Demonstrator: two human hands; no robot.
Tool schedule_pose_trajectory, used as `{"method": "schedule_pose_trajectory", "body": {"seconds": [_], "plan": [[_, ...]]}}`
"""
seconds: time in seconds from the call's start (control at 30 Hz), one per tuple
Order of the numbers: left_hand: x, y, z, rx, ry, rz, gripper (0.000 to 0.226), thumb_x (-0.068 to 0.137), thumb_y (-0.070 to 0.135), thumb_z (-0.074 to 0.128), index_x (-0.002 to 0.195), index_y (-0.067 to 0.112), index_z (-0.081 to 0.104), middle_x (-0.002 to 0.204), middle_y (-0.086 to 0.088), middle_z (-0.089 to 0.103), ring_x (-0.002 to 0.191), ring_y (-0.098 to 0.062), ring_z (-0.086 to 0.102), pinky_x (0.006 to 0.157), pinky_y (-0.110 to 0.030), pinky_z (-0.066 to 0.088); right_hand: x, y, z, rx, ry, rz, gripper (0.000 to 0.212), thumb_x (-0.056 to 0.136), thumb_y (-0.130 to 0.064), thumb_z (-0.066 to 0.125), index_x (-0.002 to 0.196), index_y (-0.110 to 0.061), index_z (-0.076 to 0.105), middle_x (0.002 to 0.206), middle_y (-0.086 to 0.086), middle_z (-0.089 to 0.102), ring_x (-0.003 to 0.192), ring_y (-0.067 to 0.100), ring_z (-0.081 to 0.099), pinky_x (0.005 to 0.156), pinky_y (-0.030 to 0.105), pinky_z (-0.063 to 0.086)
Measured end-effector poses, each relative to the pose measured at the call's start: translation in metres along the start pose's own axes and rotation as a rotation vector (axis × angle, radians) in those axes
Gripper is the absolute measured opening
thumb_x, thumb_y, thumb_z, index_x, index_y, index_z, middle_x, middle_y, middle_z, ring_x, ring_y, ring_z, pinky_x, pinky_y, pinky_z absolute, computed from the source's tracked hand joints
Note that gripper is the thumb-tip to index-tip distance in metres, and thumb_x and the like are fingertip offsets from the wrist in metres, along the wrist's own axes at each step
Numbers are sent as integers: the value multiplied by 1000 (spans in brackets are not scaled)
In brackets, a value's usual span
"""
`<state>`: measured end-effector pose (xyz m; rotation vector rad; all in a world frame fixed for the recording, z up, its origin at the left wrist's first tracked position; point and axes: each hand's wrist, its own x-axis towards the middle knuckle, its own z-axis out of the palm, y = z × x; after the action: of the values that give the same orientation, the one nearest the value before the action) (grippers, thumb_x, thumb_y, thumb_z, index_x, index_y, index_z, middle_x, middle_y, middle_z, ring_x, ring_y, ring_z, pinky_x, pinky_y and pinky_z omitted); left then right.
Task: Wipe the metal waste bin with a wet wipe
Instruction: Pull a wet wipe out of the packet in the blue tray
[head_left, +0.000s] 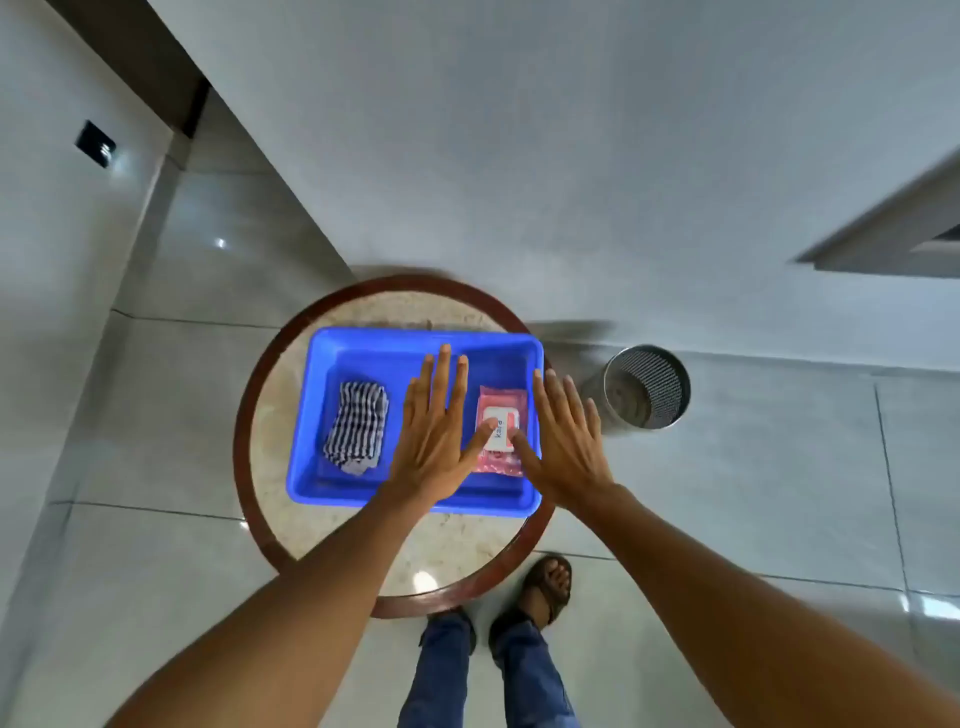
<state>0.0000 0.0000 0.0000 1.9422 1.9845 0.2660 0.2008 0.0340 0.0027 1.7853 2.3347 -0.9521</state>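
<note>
You had both hands spread flat over the blue tray (332, 364) on the round counter (270, 405), and neither held anything: the left hand (434, 441) hovered palm-down with its fingers (444, 369) straight and apart, the right hand (569, 447) likewise splayed, and the two thumbs met over the white label of the pink wet wipe pack (498, 402). Whether the thumbs actually pressed the pack or only floated above it could not be told from the head view. The pack lay at about 3 o'clock inside the tray, with a folded striped cloth (358, 426) at 9 o'clock. You could have expected the pack to be light, soft and crinkly, with slick film that slides under a loose pinch; the resealable label flap looked like the place to lift, with the other hand pinning the pack's edge. The metal waste bin (649, 387) stood on the floor (779, 493) at 3 o'clock from the counter, well apart from both hands. It looked like thin perforated mesh, so probably light, stiff and easy to tip or skate on the glossy tiles; holding the rim with one hand while wiping seemed wise. The bin's base and outer far side were hidden, its contents were unclear, and your hands covered the pack's edges.
</note>
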Motion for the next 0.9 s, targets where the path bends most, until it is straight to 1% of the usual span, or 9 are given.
{"method": "schedule_pose_trajectory", "body": {"seconds": [0.13, 0.2, 0.23, 0.3, 0.37, 0.47, 0.57, 0.7, 0.9], "plan": [[-6, -9, 51, 85, -200, -53, 85, 111, 46, 51, 174, 9, 8, 183, -18, -3, 170, -40, 2, 136, -53, 13, 7, 18, 43, -97, -140, 25, 83, 115, -55, 40, 180, -19, 2, 191, 7, -7, 178, 33, -5, 142, 53, 4], [-1, -9, 72, 132, -273, -48, 73, 112, 36, 50, 172, 10, 18, 182, -19, 12, 167, -39, 19, 134, -49, 26, 10, 22, 59, -91, -108, 20, 80, 115, -46, 46, 180, -17, 10, 190, 8, -11, 178, 35, -3, 142, 52, 10], [4, -8, 77, 140, -271, -44, 66, 112, 33, 50, 169, 10, 27, 177, -18, 27, 160, -37, 33, 127, -46, 36, 10, 22, 63, -74, -77, 16, 78, 114, -40, 50, 179, -15, 16, 190, 9, -10, 178, 36, -2, 142, 52, 12], [16, -7, 84, 113, -239, -53, 52, 112, 33, 50, 157, 10, 45, 156, -13, 52, 138, -33, 55, 105, -43, 52, 12, 21, 70, -69, 4, -6, 73, 110, -27, 55, 176, -10, 29, 190, 13, -1, 177, 39, 2, 141, 54, 16], [25, -5, 89, 83, -184, -64, 45, 111, 39, 51, 146, 10, 55, 140, -13, 60, 125, -31, 62, 93, -41, 58, 12, 20, 74, -105, 88, -38, 69, 103, -15, 62, 169, -3, 44, 187, 19, 16, 174, 46, 14, 139, 60, 21], [32, 0, 93, 58, -127, -48, 46, 106, 44, 60, 133, 7, 65, 132, -18, 65, 115, -34, 67, 85, -41, 62, 13, 18, 78, -175, 146, -77, 64, 97, -11, 72, 158, 2, 59, 180, 23, 35, 168, 54, 27, 134, 68, 29], [33, 6, 94, 3, -162, -81, 54, 104, 50, 64, 137, 7, 63, 135, -18, 66, 115, -35, 69, 84, -43, 65, 16, 17, 79, -203, 136, -60, 56, 99, -14, 75, 152, 2, 66, 179, 21, 40, 168, 55, 28, 132, 70, 31], [32, 6, 95, -60, -174, -136, 66, 98, 53, 71, 145, 9, 57, 140, -15, 64, 120, -34, 69, 88, -40, 64, 16, 17, 79, -221, 119, -55, 60, 100, -20, 76, 155, 1, 63, 179, 20, 41, 168, 54, 27, 134, 70, 28], [35, 2, 96, -73, -173, -158, 77, 95, 63, 70, 151, 13, 51, 144, -12, 61, 124, -30, 68, 94, -38, 65, 15, 16, 77, -193, 125, -57, 58, 99, -17, 78, 153, 1, 64, 175, 21, 47, 167, 54, 31, 132, 71, 31]]}}
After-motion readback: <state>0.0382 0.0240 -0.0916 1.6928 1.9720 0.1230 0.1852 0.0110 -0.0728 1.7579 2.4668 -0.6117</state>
